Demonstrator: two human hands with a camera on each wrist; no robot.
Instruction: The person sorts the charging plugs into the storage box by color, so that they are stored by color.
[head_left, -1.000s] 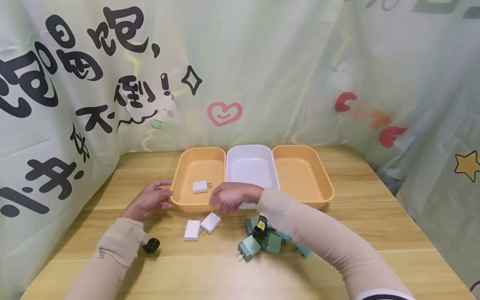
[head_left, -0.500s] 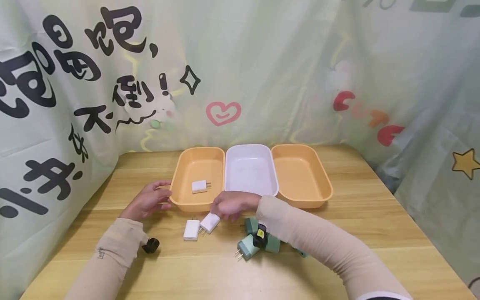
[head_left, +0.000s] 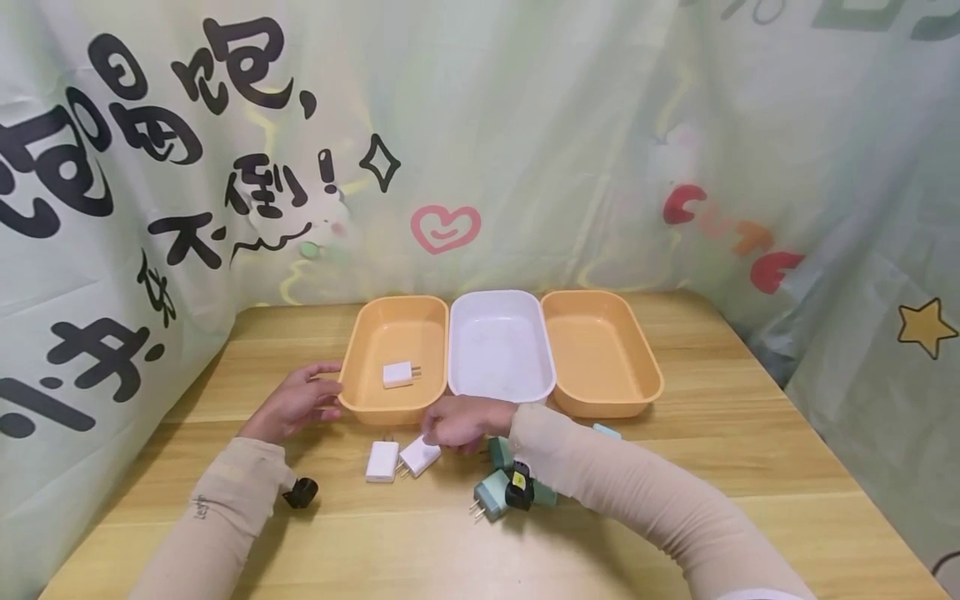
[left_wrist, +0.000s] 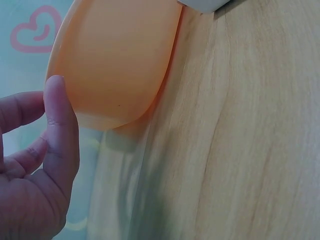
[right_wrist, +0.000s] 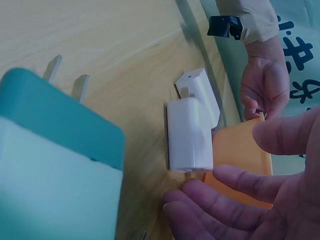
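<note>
My right hand [head_left: 465, 421] hovers low just in front of the trays, fingertips right at a white plug-in charger [head_left: 420, 456]. In the right wrist view its thumb and fingers are spread apart beside that charger [right_wrist: 190, 135]. Immediately to the left lies a second white charger [head_left: 382, 461]. My left hand [head_left: 303, 396] touches the left side of the left orange tray [head_left: 408, 333], its thumb [left_wrist: 60, 107] against the corner and its fingers loosely bent. Inside that tray a white charger [head_left: 397, 374] lies with its prongs pointing right.
A pale lilac tray [head_left: 501, 342] and another orange tray [head_left: 600, 350] stand in a row with the left one. Several green chargers, one nearest the front [head_left: 491, 493], lie under and around my right forearm, which partly hides them. A printed curtain [head_left: 540, 167] hangs behind the table.
My right hand has come down from over the tray's front edge toward the nearest white charger, which has shifted slightly toward me. The left hand has stayed at the tray.
</note>
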